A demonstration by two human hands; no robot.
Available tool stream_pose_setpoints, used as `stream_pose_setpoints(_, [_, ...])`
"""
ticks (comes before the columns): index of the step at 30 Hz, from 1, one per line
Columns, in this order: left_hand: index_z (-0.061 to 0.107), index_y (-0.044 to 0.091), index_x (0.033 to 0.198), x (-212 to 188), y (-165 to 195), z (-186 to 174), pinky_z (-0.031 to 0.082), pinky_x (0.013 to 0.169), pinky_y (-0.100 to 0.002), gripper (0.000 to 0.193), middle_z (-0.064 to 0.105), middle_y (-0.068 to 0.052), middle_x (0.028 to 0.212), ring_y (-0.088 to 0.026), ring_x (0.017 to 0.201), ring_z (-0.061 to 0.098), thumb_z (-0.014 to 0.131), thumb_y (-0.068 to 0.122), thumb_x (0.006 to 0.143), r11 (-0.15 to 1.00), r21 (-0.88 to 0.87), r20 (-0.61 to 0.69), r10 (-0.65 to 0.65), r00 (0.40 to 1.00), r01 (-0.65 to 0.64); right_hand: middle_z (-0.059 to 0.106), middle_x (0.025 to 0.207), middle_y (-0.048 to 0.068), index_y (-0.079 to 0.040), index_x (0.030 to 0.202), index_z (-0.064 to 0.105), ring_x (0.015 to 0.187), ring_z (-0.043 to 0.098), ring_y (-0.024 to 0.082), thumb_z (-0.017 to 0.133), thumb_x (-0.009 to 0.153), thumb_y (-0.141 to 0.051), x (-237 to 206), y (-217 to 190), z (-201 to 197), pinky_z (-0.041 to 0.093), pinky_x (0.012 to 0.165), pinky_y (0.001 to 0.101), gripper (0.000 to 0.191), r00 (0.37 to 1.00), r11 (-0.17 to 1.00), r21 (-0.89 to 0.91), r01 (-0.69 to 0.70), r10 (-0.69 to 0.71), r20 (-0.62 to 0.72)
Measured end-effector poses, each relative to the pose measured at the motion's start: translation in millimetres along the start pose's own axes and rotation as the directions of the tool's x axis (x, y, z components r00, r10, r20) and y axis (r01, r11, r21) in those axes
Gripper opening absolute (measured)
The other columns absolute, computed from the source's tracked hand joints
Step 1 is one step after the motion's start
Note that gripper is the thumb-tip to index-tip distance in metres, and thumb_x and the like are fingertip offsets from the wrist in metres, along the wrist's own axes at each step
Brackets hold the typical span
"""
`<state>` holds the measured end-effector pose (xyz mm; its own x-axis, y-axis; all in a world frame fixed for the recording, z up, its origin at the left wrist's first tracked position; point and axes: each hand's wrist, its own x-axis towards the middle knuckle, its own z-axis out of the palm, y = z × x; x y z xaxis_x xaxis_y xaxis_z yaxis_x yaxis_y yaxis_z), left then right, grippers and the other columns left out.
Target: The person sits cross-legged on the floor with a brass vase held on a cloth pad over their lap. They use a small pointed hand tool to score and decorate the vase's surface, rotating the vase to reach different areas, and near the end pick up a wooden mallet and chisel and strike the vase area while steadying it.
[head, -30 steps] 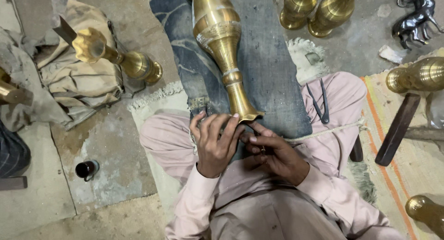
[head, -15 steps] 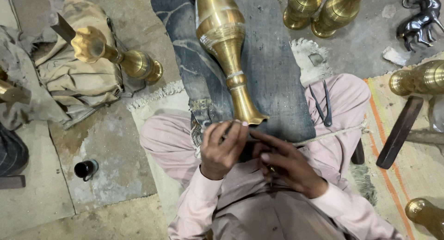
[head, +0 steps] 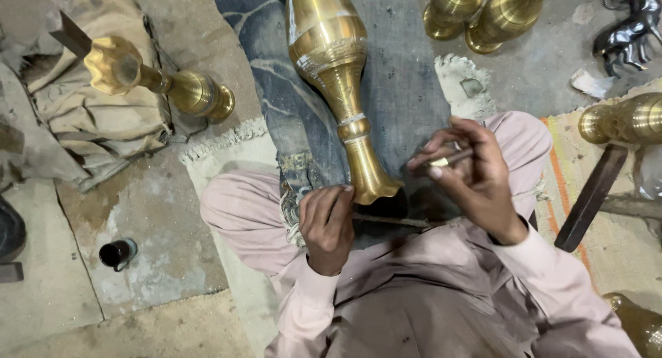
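A tall brass vase (head: pixel 336 75) lies on a dark blue-grey cloth (head: pixel 407 89), its flared end (head: pixel 372 186) resting against my lap. My left hand (head: pixel 327 223) sits curled just left of that flared end, gripping a thin dark metal rod (head: pixel 393 221) that runs to the right under the vase's rim. My right hand (head: pixel 469 172) is lifted to the right of the vase and pinches a short dark stick-like tool with a pale tip (head: pixel 441 160) between thumb and fingers.
A brass piece with a scalloped mouth (head: pixel 152 79) lies on beige fabric at the left. More brass vessels (head: pixel 483 10) stand at the top, one (head: pixel 620 120) at the right, one (head: pixel 638 323) at the lower right. A small black cup (head: pixel 117 253) and a dark wooden handle (head: pixel 592 196) lie nearby.
My hands were together at the vase's flared end. Now the right hand has lifted away up and to the right with the small tool, while the left stays by the rim.
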<state>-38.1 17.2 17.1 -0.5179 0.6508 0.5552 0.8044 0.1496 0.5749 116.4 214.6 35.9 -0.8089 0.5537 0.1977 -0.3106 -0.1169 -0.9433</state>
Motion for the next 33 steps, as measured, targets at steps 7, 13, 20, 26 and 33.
stream_pose_setpoints(7, [0.072,0.002,0.112,-2.3,4.5,-0.8,0.052,0.097,-0.046,0.032,0.071,-0.01,0.108,-0.029,0.105,0.067,0.076,-0.008,0.082,1.0,0.018,-0.023,-0.009,1.0,0.009,0.055,0.128,0.012,0.001,0.129,0.056,0.118,0.069,0.023,0.068,0.097,0.013,27.0,14.4,22.0,0.059,0.105,0.0338,0.036,1.0,0.974,-0.225,0.005,-0.004,0.003])
stream_pose_setpoints(13, [0.073,0.002,0.111,-2.4,9.3,-6.7,0.049,0.097,-0.046,0.037,0.073,-0.008,0.103,-0.028,0.105,0.066,0.072,-0.013,0.077,0.999,0.003,0.017,-0.05,0.999,0.05,0.061,0.125,0.013,0.003,0.129,0.058,0.113,0.069,0.02,0.072,0.094,0.013,31.8,14.1,30.9,0.06,0.097,0.0295,0.039,1.0,0.951,-0.309,0.015,-0.017,-0.003])
stream_pose_setpoints(20, [0.072,0.004,0.112,-2.9,10.9,-7.2,0.051,0.095,-0.045,0.035,0.071,-0.007,0.1,-0.027,0.104,0.067,0.074,-0.012,0.081,0.999,0.004,0.005,-0.035,0.999,0.035,0.066,0.117,0.012,0.002,0.114,0.066,0.096,0.068,0.013,0.081,0.089,0.008,37.0,12.1,34.7,0.058,0.082,0.0237,0.03,0.996,0.879,-0.474,0.061,-0.086,-0.033])
stream_pose_setpoints(26, [0.072,0.005,0.113,-2.3,12.5,-9.0,0.051,0.095,-0.045,0.034,0.072,-0.007,0.102,-0.027,0.103,0.067,0.075,-0.01,0.082,0.999,-0.002,0.012,-0.033,0.999,0.033,0.069,0.108,0.011,0.003,0.102,0.07,0.083,0.068,0.009,0.082,0.089,0.006,44.4,3.1,36.0,0.057,0.072,0.0215,0.018,0.997,0.845,-0.53,0.069,-0.079,0.003])
stream_pose_setpoints(33, [0.072,0.005,0.112,-2.0,13.3,-9.7,0.051,0.096,-0.045,0.034,0.072,-0.007,0.102,-0.027,0.103,0.067,0.076,-0.01,0.082,0.999,-0.013,0.02,-0.037,0.999,0.038,0.07,0.104,0.01,0.003,0.1,0.071,0.083,0.069,0.01,0.083,0.088,0.004,51.9,-5.2,38.3,0.059,0.072,0.022,0.016,0.999,0.844,-0.535,0.037,-0.042,0.004])
